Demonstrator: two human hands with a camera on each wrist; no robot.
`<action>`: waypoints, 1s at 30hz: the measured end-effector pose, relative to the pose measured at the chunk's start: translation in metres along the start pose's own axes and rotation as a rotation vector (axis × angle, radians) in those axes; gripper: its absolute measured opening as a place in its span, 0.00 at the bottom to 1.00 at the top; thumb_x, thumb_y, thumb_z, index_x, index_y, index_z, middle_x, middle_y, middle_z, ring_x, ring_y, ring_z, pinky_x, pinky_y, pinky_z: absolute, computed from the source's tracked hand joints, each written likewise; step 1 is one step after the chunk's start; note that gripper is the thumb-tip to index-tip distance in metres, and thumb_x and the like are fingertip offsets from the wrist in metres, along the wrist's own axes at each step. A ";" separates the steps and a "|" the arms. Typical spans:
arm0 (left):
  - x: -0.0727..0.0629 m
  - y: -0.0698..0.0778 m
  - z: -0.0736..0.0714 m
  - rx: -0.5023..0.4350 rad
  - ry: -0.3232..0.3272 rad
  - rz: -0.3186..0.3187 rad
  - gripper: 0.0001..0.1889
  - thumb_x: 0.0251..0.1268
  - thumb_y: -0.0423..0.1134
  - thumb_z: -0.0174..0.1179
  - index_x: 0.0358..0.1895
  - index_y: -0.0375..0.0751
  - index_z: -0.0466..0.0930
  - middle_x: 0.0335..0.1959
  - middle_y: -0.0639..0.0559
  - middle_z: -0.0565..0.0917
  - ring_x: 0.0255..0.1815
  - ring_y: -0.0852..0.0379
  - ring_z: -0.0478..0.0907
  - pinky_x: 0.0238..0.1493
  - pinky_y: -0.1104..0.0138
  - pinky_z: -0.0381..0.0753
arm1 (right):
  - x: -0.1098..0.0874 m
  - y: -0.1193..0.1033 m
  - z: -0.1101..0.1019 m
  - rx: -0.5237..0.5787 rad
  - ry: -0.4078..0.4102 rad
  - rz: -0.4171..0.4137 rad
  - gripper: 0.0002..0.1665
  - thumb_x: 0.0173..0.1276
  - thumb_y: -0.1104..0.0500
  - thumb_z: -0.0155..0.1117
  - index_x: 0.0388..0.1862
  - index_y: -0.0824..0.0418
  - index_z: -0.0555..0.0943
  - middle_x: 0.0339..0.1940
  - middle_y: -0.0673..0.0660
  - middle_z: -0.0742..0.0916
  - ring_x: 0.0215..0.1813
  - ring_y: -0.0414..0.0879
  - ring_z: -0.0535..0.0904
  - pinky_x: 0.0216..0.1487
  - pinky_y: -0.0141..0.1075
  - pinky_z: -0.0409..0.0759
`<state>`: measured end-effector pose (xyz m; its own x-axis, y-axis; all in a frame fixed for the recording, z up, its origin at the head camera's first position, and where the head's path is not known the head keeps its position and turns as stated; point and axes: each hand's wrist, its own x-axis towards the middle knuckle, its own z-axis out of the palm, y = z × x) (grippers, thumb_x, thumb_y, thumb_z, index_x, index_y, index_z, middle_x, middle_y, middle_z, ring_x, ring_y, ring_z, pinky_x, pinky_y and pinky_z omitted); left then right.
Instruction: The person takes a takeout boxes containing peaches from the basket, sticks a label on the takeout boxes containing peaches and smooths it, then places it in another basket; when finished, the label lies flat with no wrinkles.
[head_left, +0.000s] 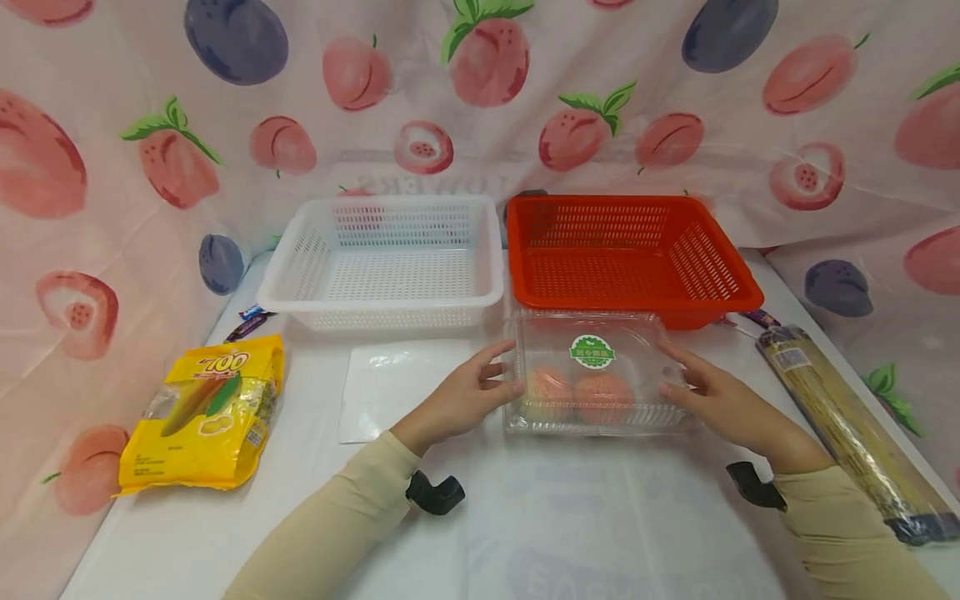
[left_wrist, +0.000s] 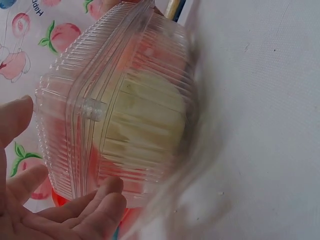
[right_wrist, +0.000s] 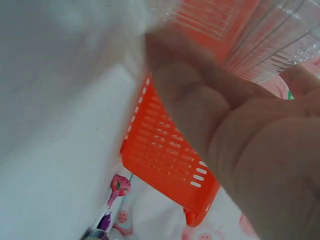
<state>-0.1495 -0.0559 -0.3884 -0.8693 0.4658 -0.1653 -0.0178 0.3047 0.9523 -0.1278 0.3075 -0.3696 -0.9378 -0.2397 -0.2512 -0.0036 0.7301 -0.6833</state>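
A clear plastic clamshell box [head_left: 592, 375] with a green round label sits on the table in front of the red basket. Through its wall show round pieces, one pale yellow [left_wrist: 142, 120] and one orange-pink [head_left: 602, 397]. My left hand [head_left: 468, 392] is at the box's left side, fingers spread and slightly bent; in the left wrist view they stand beside the ribbed wall without gripping it. At the right side is my right hand [head_left: 723, 404], thumb and fingers reaching along the box's edge. Whether its fingertips touch the box is hard to tell.
Behind stand a white basket [head_left: 390, 312] and a red basket [head_left: 637, 304], side by side. A yellow snack bag [head_left: 198, 417] lies left, a flat white packet [head_left: 386, 392] nearer the middle. On the right lies a long clear packet of yellowish sticks [head_left: 855, 425]. Small wrapped sweets [head_left: 247, 325] lie by the baskets.
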 end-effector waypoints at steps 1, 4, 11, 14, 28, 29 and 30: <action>0.000 0.000 0.000 0.004 0.000 -0.001 0.36 0.70 0.49 0.63 0.78 0.58 0.59 0.72 0.40 0.69 0.67 0.42 0.72 0.62 0.49 0.75 | 0.000 0.000 0.000 -0.006 0.001 0.002 0.46 0.76 0.43 0.57 0.84 0.51 0.47 0.75 0.79 0.59 0.69 0.79 0.59 0.54 0.71 0.73; 0.000 0.000 0.001 0.014 0.001 0.002 0.36 0.70 0.48 0.63 0.78 0.57 0.59 0.70 0.39 0.70 0.63 0.43 0.76 0.56 0.51 0.80 | -0.002 -0.001 0.000 -0.036 0.005 -0.009 0.46 0.76 0.43 0.56 0.83 0.53 0.48 0.73 0.79 0.62 0.67 0.77 0.63 0.53 0.68 0.76; 0.000 0.003 0.000 0.067 -0.001 0.016 0.34 0.70 0.48 0.63 0.77 0.58 0.62 0.69 0.39 0.71 0.56 0.46 0.79 0.47 0.57 0.82 | -0.002 -0.002 0.000 -0.012 0.024 -0.013 0.44 0.76 0.43 0.57 0.82 0.54 0.53 0.63 0.75 0.72 0.41 0.56 0.77 0.32 0.43 0.82; -0.001 0.005 0.000 0.082 -0.001 0.017 0.33 0.69 0.49 0.63 0.76 0.57 0.65 0.69 0.39 0.71 0.54 0.47 0.79 0.46 0.57 0.82 | -0.003 -0.002 0.001 0.030 0.033 0.002 0.43 0.75 0.43 0.58 0.82 0.54 0.55 0.57 0.71 0.74 0.32 0.51 0.75 0.27 0.39 0.79; -0.018 0.022 0.002 0.131 -0.009 0.054 0.33 0.66 0.48 0.66 0.74 0.59 0.68 0.68 0.42 0.72 0.45 0.59 0.82 0.41 0.62 0.81 | -0.029 -0.012 -0.004 0.040 0.106 -0.001 0.39 0.77 0.45 0.57 0.81 0.55 0.58 0.59 0.71 0.71 0.32 0.52 0.78 0.27 0.40 0.82; -0.019 0.024 0.002 0.139 -0.005 0.062 0.32 0.66 0.48 0.66 0.74 0.59 0.68 0.68 0.42 0.72 0.44 0.60 0.82 0.40 0.62 0.81 | -0.030 -0.013 -0.005 0.041 0.109 -0.008 0.39 0.77 0.46 0.56 0.81 0.55 0.58 0.60 0.72 0.71 0.34 0.53 0.78 0.27 0.40 0.83; -0.020 0.026 0.002 0.148 -0.001 0.068 0.32 0.66 0.48 0.66 0.74 0.59 0.68 0.68 0.42 0.73 0.44 0.60 0.82 0.40 0.62 0.81 | -0.031 -0.014 -0.007 0.040 0.112 -0.015 0.38 0.78 0.46 0.56 0.81 0.55 0.58 0.61 0.72 0.71 0.35 0.54 0.78 0.27 0.40 0.83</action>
<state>-0.1314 -0.0557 -0.3608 -0.8656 0.4902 -0.1016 0.1145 0.3915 0.9130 -0.1011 0.3088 -0.3477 -0.9708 -0.1752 -0.1642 -0.0056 0.7001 -0.7140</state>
